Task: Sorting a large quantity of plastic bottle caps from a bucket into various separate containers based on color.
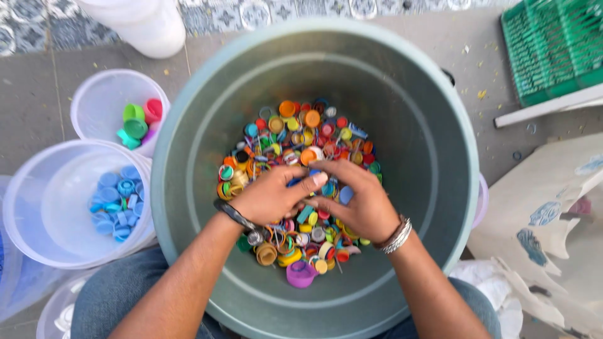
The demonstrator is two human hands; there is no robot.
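Grey-green plastic tub (433,163) between the knees, bottom covered with mixed coloured bottle caps (295,135) and rings. Both hands down on the pile, fingertips meeting at centre. Left hand (273,198) curled, pinching something small; cannot tell what. Right hand (358,201) half-closed over caps, a blue cap (345,195) under the fingers; grip unclear. Left of tub: clear bucket (25,207) with blue caps (116,204), smaller clear bucket (94,94) with green and pink caps (139,119). Green crate (553,44) top right.
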